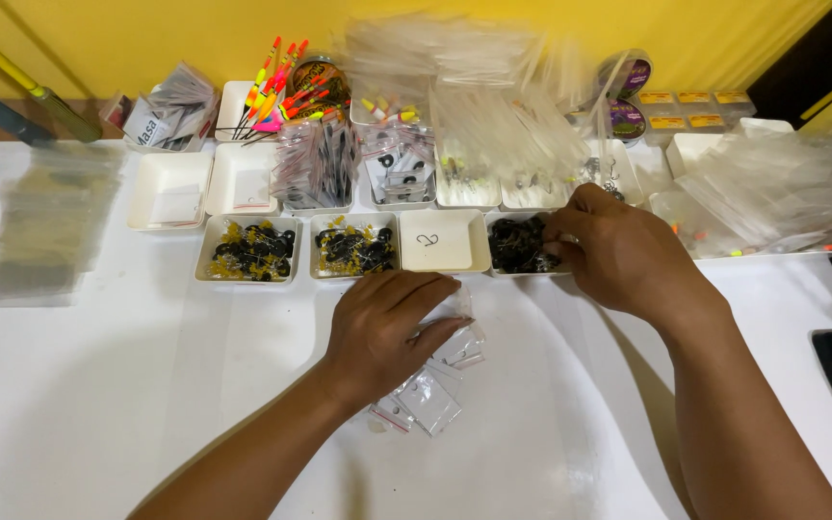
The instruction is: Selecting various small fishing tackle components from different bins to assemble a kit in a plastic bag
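- Left hand (pixel 384 323) flat, fingers spread, pinning small clear zip bags (pixel 430 385) to white table (pixel 98 404); nothing gripped, just stops sliding.
- Right hand (pixel 613 252) curled into white tray of black pieces (pixel 515 246), fingertips pinched; held piece not discernible.
- Sorted trays in row, within reach.

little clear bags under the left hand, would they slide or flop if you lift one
Probably floppy: the clear bags look thin and flat under the left hand. Likely very light, almost empty. They overlap loosely on the smooth white table, so they would likely slide easily.
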